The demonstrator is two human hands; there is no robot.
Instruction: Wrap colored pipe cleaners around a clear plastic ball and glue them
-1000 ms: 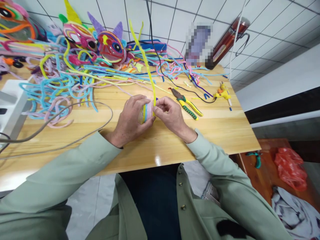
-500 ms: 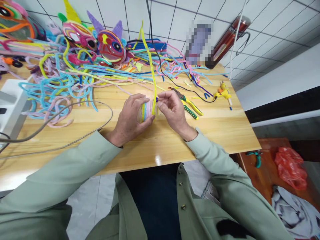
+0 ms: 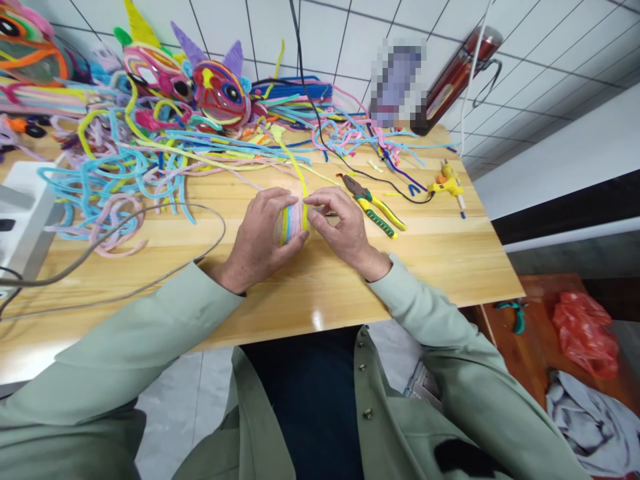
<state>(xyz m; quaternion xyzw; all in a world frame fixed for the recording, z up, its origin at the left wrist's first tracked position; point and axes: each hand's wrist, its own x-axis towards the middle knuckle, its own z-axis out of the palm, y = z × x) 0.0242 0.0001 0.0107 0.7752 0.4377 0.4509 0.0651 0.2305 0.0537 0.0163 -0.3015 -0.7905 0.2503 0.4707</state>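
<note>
Between the fingers and thumb of my left hand [image 3: 263,233] is a small rounded piece wrapped in pipe cleaners [image 3: 294,223], banded yellow, light blue and pink. A yellow pipe cleaner [image 3: 296,163] runs along its right side, and its free end stretches up and away over the table. My right hand [image 3: 343,225] pinches this strip at the top right edge of the piece, fingertips closed around it. Just right of my right hand lie pliers [image 3: 376,205] with yellow and green handles. Part of the wrapped piece is hidden behind my left fingers.
Loose pipe cleaners [image 3: 115,170] spread across the back and left of the table. Decorated masklike figures [image 3: 223,93] stand by the wall. To the right are a yellow glue gun [image 3: 447,183] and a red flask [image 3: 457,80]. A grey cable [image 3: 200,253] crosses the left side.
My right hand has moved slightly left and down onto the yellow pipe cleaner at the piece's edge. The strip's upright free end has bent down and away, lower over the table.
</note>
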